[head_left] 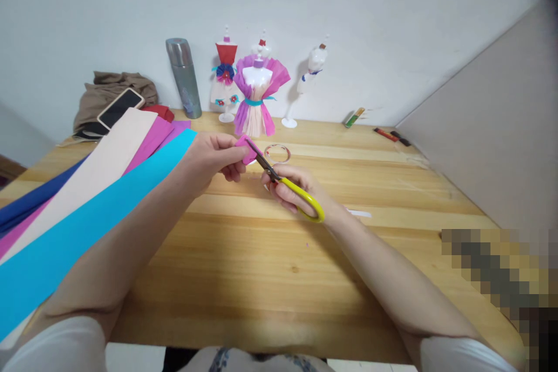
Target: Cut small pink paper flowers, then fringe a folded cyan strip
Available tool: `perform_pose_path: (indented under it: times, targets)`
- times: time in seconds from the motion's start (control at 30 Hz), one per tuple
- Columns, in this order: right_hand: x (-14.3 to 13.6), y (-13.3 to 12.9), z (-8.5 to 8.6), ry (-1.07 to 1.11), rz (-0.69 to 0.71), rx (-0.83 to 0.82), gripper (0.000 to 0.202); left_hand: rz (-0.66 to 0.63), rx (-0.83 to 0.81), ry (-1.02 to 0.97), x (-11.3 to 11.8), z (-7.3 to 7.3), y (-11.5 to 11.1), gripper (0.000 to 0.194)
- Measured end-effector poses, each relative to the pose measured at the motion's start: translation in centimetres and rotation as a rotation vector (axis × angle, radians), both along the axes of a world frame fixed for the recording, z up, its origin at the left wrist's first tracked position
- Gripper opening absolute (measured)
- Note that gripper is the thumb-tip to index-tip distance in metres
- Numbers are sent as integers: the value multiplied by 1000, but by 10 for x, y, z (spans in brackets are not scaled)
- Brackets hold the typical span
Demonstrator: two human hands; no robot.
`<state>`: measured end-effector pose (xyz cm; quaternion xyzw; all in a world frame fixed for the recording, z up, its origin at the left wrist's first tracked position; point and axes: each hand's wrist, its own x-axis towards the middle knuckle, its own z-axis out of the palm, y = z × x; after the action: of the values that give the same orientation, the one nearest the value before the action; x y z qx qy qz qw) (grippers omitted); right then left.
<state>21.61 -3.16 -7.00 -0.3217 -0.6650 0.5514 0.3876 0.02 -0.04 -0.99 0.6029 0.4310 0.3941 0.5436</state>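
Observation:
Between the thumb and fingers of my left hand (220, 157) is a small piece of pink paper (246, 149). My right hand (292, 186) grips yellow-handled scissors (305, 199), whose dark blades point up and left. The blades lie at the pink piece, close to my left fingertips. Just behind the scissors a roll of tape (278, 154) rests flat on the wooden table (261, 279). A thin white strip (360, 213) lies to the right of my right wrist.
Dressed mannequin figures (257, 99) and a metal flask (183, 78) stand along the wall. Long colored paper strips (100, 215) spread across the left side, partly beside my left forearm. Behind them are a phone (121, 108) and brown cloth (117, 90).

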Motion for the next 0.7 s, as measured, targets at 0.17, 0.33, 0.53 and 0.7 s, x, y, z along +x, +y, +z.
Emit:
perform_pose_path:
  times: [0.17, 0.33, 0.53, 0.7]
  targets:
    - [0, 0, -1, 13, 1, 7, 50, -11, -10, -30, 1, 2, -1, 18]
    - [0, 0, -1, 25, 5, 4, 47, -13, -53, -33, 3, 4, -4, 18]
    - [0, 2, -2, 41, 11, 23, 53, -48, -39, -35, 3, -1, -2, 21]
    - [0, 2, -2, 35, 14, 24, 53, -54, -32, -21, 3, -3, -1, 20]
